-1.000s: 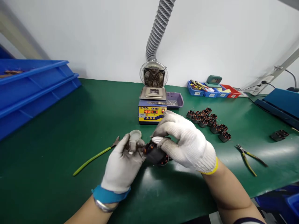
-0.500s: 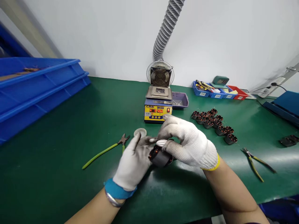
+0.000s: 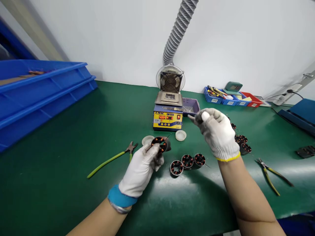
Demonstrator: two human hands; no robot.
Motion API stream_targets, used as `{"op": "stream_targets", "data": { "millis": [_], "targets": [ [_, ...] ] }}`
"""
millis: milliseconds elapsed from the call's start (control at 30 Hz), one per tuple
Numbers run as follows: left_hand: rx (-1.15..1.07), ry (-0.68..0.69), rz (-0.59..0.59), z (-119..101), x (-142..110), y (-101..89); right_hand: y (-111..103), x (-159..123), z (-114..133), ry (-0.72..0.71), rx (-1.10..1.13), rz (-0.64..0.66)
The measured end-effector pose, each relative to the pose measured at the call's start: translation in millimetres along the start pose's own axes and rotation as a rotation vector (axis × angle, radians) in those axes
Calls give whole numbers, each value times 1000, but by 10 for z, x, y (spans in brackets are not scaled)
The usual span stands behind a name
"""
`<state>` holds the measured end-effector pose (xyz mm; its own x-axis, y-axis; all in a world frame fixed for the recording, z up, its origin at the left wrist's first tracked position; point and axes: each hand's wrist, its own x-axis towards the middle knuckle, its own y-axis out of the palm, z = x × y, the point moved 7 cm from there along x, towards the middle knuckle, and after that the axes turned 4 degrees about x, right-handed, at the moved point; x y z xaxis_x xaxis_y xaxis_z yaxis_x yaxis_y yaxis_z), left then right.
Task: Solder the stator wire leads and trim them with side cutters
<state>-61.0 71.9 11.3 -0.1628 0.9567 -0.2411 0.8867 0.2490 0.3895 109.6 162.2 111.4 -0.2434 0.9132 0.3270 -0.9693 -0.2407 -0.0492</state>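
Note:
In my gloved left hand, the fingers are closed round a motor stator, a dark cylinder with copper windings inside its ring. A thin wire end sticks up from its rim. My gloved right hand is raised to the right of the solder pot, its fingers curled together with darkened tips. What it holds, if anything, I cannot make out. Between the hands, three more stators stand on the bench, one of them a silver-rimmed stator. Left of the held stator lies a pale round lid; a small white dish sits before the pot.
Green-handled cutters lie at left, other pliers at right. Several stators stand partly behind my right hand. Blue crates are at left. A purple tray, small bins and an exhaust hose are at the back.
My hands have moved apart: the right went up and rightward off the stator, which the left still holds, now turned ring-side up. The dish and three stators between them have come into view.

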Motion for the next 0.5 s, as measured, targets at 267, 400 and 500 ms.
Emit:
{"op": "stream_targets", "data": {
  "millis": [267, 400, 500],
  "targets": [
    [268, 100, 86, -43, -16, -27, 614, -360, -61, -224, -458, 595],
    [340, 157, -7, -175, -37, -66, 521, -304, -142, -187, -537, 473],
    [309, 59, -37, -205, -38, -112, 471, -284, -183, -176, -559, 472]
  ]
}}
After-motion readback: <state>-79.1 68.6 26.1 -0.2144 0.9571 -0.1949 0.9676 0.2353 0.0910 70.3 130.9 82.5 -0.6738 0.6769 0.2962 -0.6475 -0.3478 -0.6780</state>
